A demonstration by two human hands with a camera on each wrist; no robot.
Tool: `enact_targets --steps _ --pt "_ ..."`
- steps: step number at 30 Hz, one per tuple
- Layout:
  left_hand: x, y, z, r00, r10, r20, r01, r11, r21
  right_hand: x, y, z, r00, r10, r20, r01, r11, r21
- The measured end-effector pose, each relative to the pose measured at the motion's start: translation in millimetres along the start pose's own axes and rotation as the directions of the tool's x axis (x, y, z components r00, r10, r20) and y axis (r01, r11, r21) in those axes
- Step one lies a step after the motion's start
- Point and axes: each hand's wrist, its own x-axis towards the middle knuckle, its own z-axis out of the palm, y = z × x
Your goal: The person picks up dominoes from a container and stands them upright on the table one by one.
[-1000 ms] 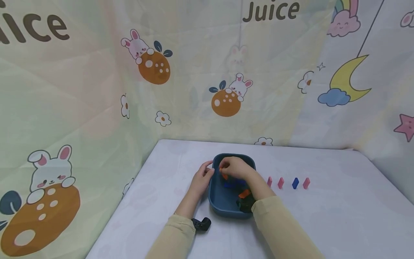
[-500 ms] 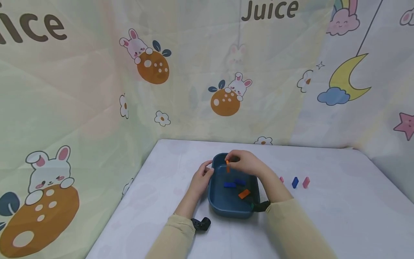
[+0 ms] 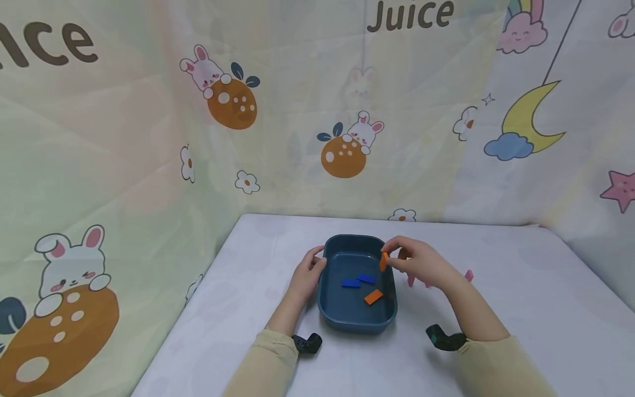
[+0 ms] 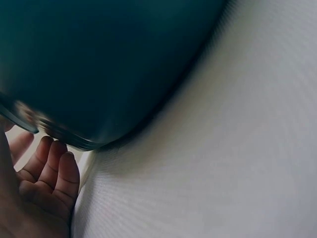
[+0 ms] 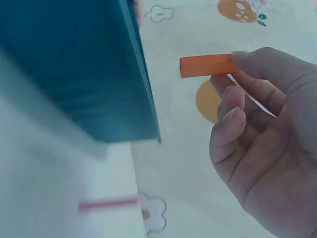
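Note:
A dark blue rectangular tub (image 3: 358, 325) stands on the table. Inside lie two blue blocks (image 3: 350, 283) and an orange block (image 3: 373, 297), all flat. At the tub's left rim, my left hand (image 3: 304, 278) holds the wall by thumb and fingers; the left wrist view shows these fingers (image 4: 49, 171) bent against the outside. Between thumb and index finger my right hand (image 3: 424, 262) pinches another orange block (image 3: 384, 261), raised at the tub's right rim. In the right wrist view that block (image 5: 205, 65) points away from the fingertips.
Pink blocks (image 3: 410, 280) stand on end right of the tub, partly hidden behind my right hand and forearm; one pink block (image 3: 469, 275) shows past the wrist. A patterned cloth (image 3: 297, 110) hangs behind the white table (image 3: 521, 286). Black wrist cameras (image 3: 446, 338) jut from both wrists.
My right hand has lifted the orange block from inside the tub and carried it rightward to the right rim. My left hand has stayed at the left rim.

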Motion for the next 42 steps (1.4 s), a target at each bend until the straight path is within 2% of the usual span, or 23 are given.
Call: enact_targets --steps 7,12,20,30,42 --pt "-0.7 -0.2 1.1 1.0 -0.004 0.011 0.004 1.0 -0.005 -35.7 30 -8 0.999 -0.006 -0.047 0.003 0.998 -0.06" --pt "-1.4 2.4 -0.8 1.0 -0.003 0.001 0.003 1.0 -0.003 -49.7 50 -9 0.997 -0.005 -0.076 -0.004 0.993 -0.122" --pt "-0.6 0.8 -4.1 1.0 -0.001 -0.006 0.001 1.0 0.011 -48.8 65 -7 0.998 -0.022 -0.061 0.014 0.993 -0.121" --pt "0.7 -0.9 -4.9 1.0 -0.003 -0.007 0.003 1.0 0.003 -44.6 72 1 0.999 0.052 -0.011 -0.053 0.995 -0.084" --pt "-0.5 0.9 -0.5 1.0 -0.009 -0.005 0.009 1.0 0.007 -44.9 84 11 0.997 0.07 -0.016 -0.072 0.993 -0.099"
